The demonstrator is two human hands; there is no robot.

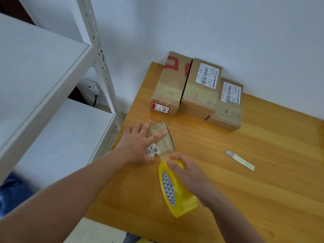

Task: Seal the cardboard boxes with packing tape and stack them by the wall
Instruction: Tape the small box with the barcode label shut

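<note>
Left hand first: it lies flat and spread on top of the small box, fingers straight, pressing it down near the worktop's left edge. My right hand is curled round the yellow tape roll, gripping it just nearer me than the box. A clear strip runs from the roll up onto the box's near end.

To do this step well, I judge I should pull the roll low and straight, so the strip is taut and centred over the flap seam. Then I'd smooth it down with the flat fingers before cutting, since any slack would likely wrinkle it. The loose blade lies well off to the right on the worktop. Three taped boxes stand side by side at the far edge against the wall
</note>
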